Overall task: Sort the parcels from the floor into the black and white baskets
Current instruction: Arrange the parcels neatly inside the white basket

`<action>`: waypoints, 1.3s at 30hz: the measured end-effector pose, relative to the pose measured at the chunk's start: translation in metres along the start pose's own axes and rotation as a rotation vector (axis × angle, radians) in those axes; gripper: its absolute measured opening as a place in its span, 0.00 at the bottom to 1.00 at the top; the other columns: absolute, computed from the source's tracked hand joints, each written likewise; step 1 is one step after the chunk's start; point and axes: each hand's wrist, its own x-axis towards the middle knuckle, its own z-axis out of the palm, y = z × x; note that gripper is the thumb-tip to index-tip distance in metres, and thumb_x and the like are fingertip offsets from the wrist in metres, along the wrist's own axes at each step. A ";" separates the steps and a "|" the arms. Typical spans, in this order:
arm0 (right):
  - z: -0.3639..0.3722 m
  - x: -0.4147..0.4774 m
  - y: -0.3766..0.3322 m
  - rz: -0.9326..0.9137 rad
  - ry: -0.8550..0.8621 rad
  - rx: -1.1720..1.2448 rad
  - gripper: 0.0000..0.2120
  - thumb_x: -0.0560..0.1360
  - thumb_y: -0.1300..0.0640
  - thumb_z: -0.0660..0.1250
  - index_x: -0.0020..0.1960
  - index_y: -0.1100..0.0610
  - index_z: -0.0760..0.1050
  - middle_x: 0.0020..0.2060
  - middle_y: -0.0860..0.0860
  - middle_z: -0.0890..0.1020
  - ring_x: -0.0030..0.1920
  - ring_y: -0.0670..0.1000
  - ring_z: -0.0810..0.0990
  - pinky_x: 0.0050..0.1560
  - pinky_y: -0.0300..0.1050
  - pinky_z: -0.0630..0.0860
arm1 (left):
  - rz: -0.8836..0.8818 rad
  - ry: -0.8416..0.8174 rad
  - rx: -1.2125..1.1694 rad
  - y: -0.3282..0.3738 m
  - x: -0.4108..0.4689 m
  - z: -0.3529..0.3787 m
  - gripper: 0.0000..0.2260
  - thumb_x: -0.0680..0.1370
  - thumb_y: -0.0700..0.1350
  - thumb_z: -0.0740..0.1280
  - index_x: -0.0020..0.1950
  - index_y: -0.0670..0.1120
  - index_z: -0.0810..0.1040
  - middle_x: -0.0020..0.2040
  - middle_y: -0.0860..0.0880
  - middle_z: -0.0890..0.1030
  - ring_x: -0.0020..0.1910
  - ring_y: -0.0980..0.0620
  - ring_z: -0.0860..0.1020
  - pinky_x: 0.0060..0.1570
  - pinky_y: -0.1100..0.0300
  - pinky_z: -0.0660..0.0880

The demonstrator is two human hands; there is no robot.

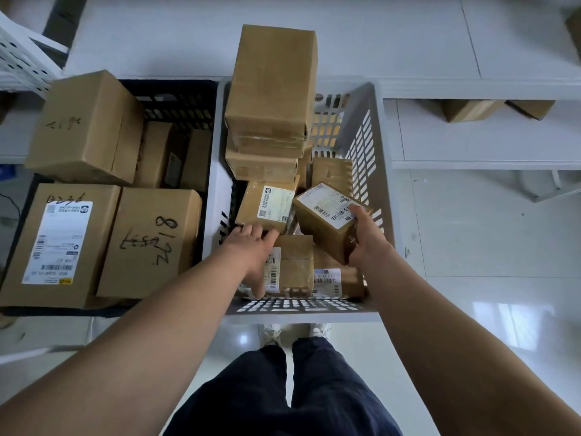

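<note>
Right hand (366,239): clamped round the near end of a small brown taped cardboard parcel with a white barcode label (327,220), thumb lying over the label's corner, fingers curled beneath
Held parcel: tilted, label upward, raised above the other boxes inside the white slotted plastic basket (374,146), close to its right wall
Left hand (251,248): fingers spread a little, tips set against the near edge of a second small brown labelled box (267,207); the thumb points away to the right; it seems to touch rather than grip, though the fingertips are partly hidden
Second box: lying flat in the white basket, just left of the held parcel, beyond the left fingers
Tall brown carton (272,80): topping a stack at the white basket's far end
Black slotted plastic basket (176,99): beside the white one on the left, filled with larger brown cartons, one with black handwriting (151,240)
</note>
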 end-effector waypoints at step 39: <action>-0.021 -0.097 -0.019 -0.008 -0.037 -0.679 0.23 0.72 0.42 0.70 0.58 0.58 0.74 0.52 0.58 0.80 0.55 0.60 0.78 0.62 0.59 0.73 | -0.213 0.457 -0.275 -0.049 -0.106 -0.108 0.39 0.63 0.68 0.66 0.69 0.51 0.68 0.66 0.46 0.73 0.64 0.44 0.68 0.55 0.53 0.71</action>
